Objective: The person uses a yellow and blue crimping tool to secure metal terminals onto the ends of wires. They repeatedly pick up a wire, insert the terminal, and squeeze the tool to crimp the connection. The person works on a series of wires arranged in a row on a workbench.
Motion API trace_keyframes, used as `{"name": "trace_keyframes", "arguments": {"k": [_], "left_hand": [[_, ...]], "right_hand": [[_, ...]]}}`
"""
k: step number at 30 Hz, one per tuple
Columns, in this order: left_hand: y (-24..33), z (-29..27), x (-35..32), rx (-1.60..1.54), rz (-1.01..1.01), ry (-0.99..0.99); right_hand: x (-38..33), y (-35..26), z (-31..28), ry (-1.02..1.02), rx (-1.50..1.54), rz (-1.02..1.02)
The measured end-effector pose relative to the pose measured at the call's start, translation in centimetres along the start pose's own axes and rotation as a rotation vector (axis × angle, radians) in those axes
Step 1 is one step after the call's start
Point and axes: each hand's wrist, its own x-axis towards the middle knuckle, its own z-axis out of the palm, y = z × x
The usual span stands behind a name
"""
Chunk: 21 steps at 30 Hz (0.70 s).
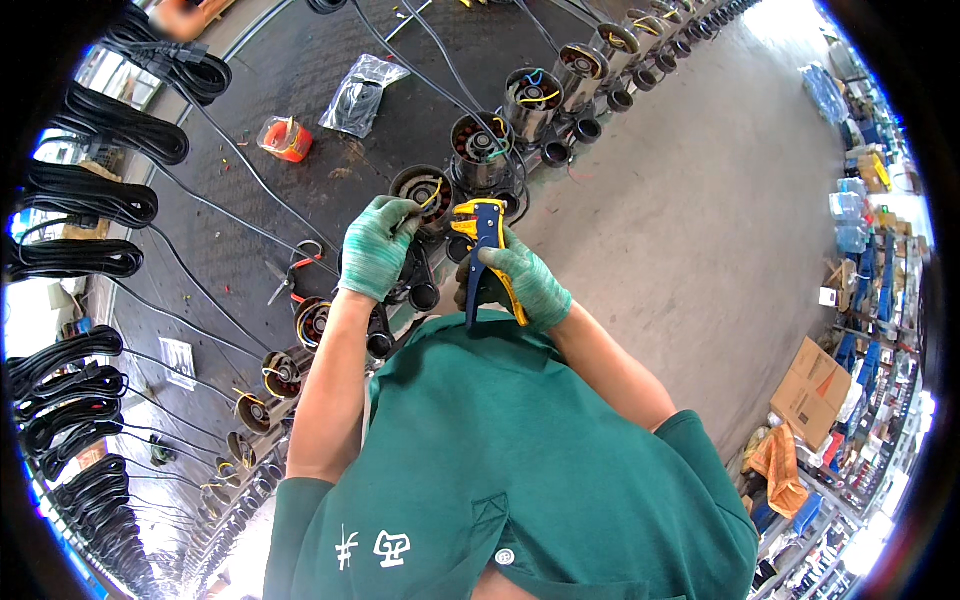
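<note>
My left hand (376, 246), in a green work glove, pinches a short yellow wire (434, 193) that rises from an open round metal motor housing (408, 181). In my right hand (530, 279), also gloved in green, is a wire stripper (484, 240) with blue and yellow handles. Its yellow jaw end points up and left, a little to the right of the wire and apart from it. My right fingers wrap round its handles. Just beyond stands another motor housing (481, 140) with a green wire and copper-coloured windings inside.
Motor housings line the bench edge in a long curved row. Coiled black cables (95, 195) hang at the left, leads running to the housings. On the dark bench (240, 190) lie red-handled scissors (296, 270), an orange-red tub (286, 139) and a plastic bag (362, 95). Shelves and a carton (810, 393) stand right.
</note>
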Motion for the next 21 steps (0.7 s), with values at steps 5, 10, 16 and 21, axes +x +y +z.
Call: {"name": "trace_keyframes", "arguments": {"k": [5,10,16,21], "left_hand": [[-0.8,0.2,-0.3,0.132,0.092,-0.073],[-0.6,0.1,-0.2,0.135,0.127,-0.072],[-0.7,0.1,-0.2,0.18,0.148,-0.044],[-0.6,0.3,-0.1,0.183,0.16,-0.032]], "right_hand": [[0.9,0.7,0.0,0.012,0.024,0.017],[1.8,0.6,0.3,-0.053,0.043,0.046],[2.0,0.4,0.8,-0.025,0.033,0.053],[2.3,0.7,0.7,0.005,-0.007,0.041]]}}
